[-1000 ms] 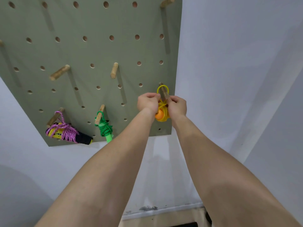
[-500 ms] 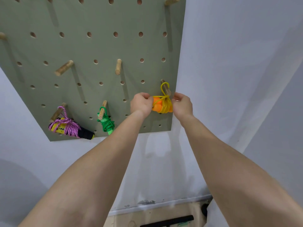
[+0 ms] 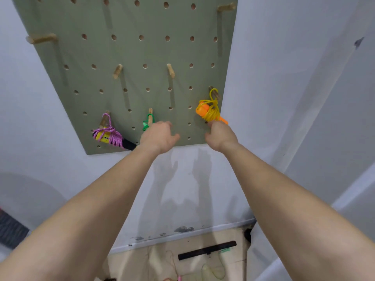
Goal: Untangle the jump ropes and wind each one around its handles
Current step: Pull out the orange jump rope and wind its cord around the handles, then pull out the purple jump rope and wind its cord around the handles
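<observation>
Three wound jump ropes hang from wooden pegs on a green pegboard (image 3: 142, 53). The yellow rope on orange handles (image 3: 210, 112) hangs by a loop from the right peg. The green rope (image 3: 147, 123) hangs in the middle, mostly hidden behind my left hand (image 3: 159, 136). The purple rope on yellow and black handles (image 3: 110, 135) hangs at the left. My left hand is empty, with loose fingers. My right hand (image 3: 220, 134) sits just under the orange bundle, fingers curled, its fingertips at the bundle's lower end; whether it touches is unclear.
Several bare wooden pegs (image 3: 171, 71) stick out higher on the board. A white wall (image 3: 294, 98) surrounds it. Below lies a wooden floor (image 3: 162, 262) with a black bar (image 3: 207, 250) and thin loose cords.
Both hands have let go of the yellow rope bundle and dropped lower. The bundle now hangs by its loop on the peg. The left hand moved left in front of the green rope.
</observation>
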